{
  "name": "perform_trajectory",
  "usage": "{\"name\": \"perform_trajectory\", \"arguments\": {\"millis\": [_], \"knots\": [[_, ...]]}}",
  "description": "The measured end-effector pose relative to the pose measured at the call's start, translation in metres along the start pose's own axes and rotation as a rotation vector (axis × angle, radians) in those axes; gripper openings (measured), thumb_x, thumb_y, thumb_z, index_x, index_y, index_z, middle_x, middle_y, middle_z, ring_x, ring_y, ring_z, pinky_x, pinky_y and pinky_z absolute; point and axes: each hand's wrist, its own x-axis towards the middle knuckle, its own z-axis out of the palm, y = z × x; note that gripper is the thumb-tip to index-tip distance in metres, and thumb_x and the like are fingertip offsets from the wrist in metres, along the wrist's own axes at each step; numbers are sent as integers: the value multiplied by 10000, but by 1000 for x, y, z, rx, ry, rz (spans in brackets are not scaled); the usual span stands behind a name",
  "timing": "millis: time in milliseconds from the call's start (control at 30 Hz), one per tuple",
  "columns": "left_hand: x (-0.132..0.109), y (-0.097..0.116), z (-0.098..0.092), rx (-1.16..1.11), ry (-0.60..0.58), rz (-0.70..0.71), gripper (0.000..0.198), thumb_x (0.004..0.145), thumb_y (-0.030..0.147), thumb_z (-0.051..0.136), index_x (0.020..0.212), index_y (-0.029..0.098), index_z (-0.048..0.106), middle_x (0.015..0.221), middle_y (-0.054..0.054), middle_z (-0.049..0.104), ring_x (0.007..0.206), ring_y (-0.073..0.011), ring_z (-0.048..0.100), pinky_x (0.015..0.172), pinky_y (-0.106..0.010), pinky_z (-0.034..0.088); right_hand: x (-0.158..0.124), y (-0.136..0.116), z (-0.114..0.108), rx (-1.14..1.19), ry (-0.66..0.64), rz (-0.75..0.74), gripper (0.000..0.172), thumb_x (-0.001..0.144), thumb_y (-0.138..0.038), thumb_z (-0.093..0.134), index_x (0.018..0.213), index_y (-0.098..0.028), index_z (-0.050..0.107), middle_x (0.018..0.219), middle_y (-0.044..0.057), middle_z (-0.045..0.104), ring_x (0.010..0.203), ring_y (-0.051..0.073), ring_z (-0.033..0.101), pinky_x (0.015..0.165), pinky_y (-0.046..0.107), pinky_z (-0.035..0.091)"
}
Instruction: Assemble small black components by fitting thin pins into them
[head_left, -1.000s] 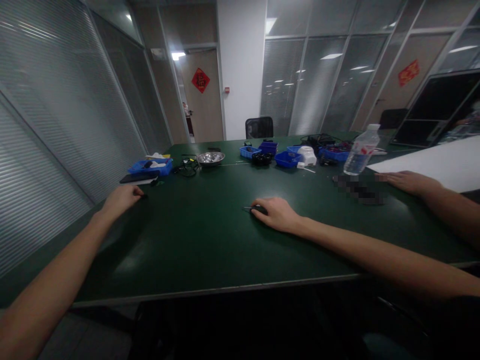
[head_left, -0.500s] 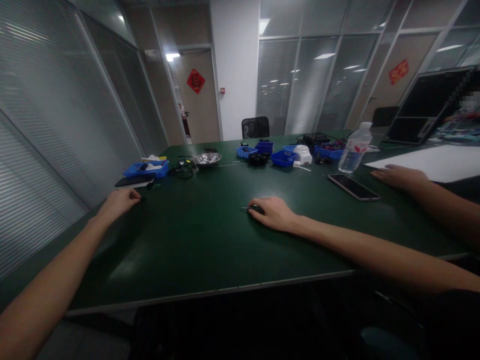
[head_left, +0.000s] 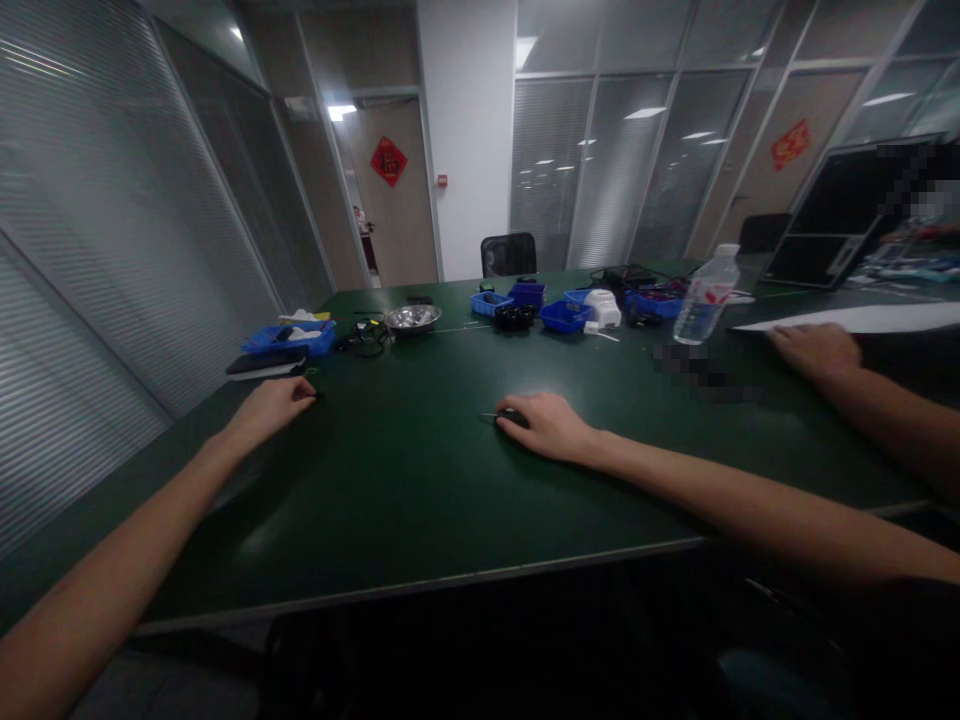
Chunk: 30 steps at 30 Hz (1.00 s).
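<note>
At the left of the green table [head_left: 420, 480], my left hand [head_left: 277, 405] hovers just over the top, or rests on it. Its thumb and fingers are pinched on a small black piece [head_left: 319, 396], too small to name. My right hand [head_left: 544, 425] lies at the middle of the table. Its fingers are wrapped round a dark-handled tool [head_left: 514, 415] with a thin metal shaft pointing left, like a screwdriver; most of the handle is hidden by the hand.
A black notebook [head_left: 266, 363] and blue tray [head_left: 292, 338] lie beyond my left hand. Farther back are a metal bowl [head_left: 412, 318], cables [head_left: 364, 338] and blue bins [head_left: 564, 316]. A water bottle [head_left: 705, 295] stands right. Another person's hand [head_left: 817, 350] touches a white sheet [head_left: 885, 318].
My left hand has moved right with the small black piece. My right hand stays in place. The other person's hand has shifted right, and the white sheet looks narrower and tilted.
</note>
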Motion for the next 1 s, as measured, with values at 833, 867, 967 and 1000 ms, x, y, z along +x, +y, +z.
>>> {"name": "perform_trajectory", "arguments": {"millis": [833, 867, 967, 1000], "knots": [[-30, 235, 63, -689, -49, 668, 201, 986, 383, 674, 1150, 275, 712, 1102, -102, 731, 938, -250, 689, 727, -396, 516, -4, -6, -3, 49, 81, 9, 314, 1044, -453, 546, 1156, -234, 740, 952, 49, 773, 806, 202, 685, 711, 304, 431], [-30, 234, 62, -693, -48, 653, 237, 981, 381, 681, 1192, 272, 695, 1114, -102, 729, 941, -245, 688, 722, -384, 512, -4, -5, -2, 51, 91, -10, 311, 1045, -452, 547, 1153, -233, 740, 956, 48, 772, 810, 201, 685, 715, 304, 432], [-32, 232, 58, -665, -44, 626, 353, 964, 381, 699, 1285, 240, 662, 1144, -93, 717, 1000, -243, 673, 768, -358, 517, -4, -2, 2, 59, 110, -96, 317, 1055, -444, 541, 1196, -227, 724, 992, 55, 766, 838, 204, 687, 734, 307, 441], [-32, 232, 57, -641, -47, 632, 346, 964, 379, 696, 1272, 222, 674, 1142, -88, 713, 1018, -242, 664, 805, -358, 519, -3, -1, 3, 54, 112, -122, 327, 1060, -448, 535, 1217, -226, 716, 1018, 62, 763, 854, 208, 687, 742, 311, 446]]}}
